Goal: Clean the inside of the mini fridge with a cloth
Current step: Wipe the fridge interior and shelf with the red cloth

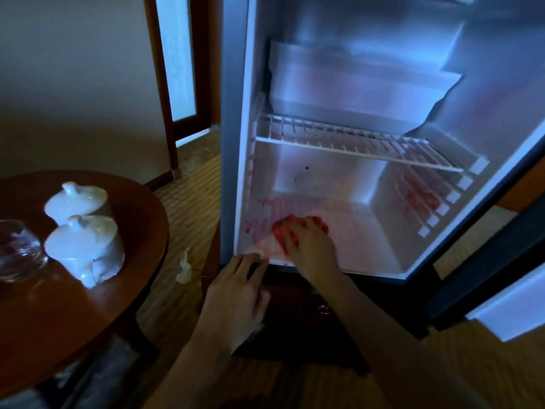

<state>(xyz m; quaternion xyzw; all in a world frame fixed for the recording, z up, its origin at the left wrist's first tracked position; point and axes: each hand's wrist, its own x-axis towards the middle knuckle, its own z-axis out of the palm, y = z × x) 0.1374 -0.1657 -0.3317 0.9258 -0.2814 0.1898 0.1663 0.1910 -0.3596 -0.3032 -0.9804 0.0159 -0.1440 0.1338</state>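
Observation:
The mini fridge (339, 184) stands open, with red smears on its floor, left wall and wire shelf (354, 144). A cloth (267, 248), white at its near edge and soaked red further in, lies on the fridge floor near the front left corner. My right hand (308, 245) reaches inside and presses down on this cloth with spread fingers. My left hand (236, 293) rests with straight fingers on the fridge's front bottom edge, just left of the cloth. A small white scrap shows under its palm.
The fridge door (501, 293) hangs open at the right. A dark cabinet (295, 326) carries the fridge. At the left, a round wooden table (118, 302) holds two white lidded cups (85, 246) and a glass (17, 252). A crumpled tissue (184, 270) lies on the floor.

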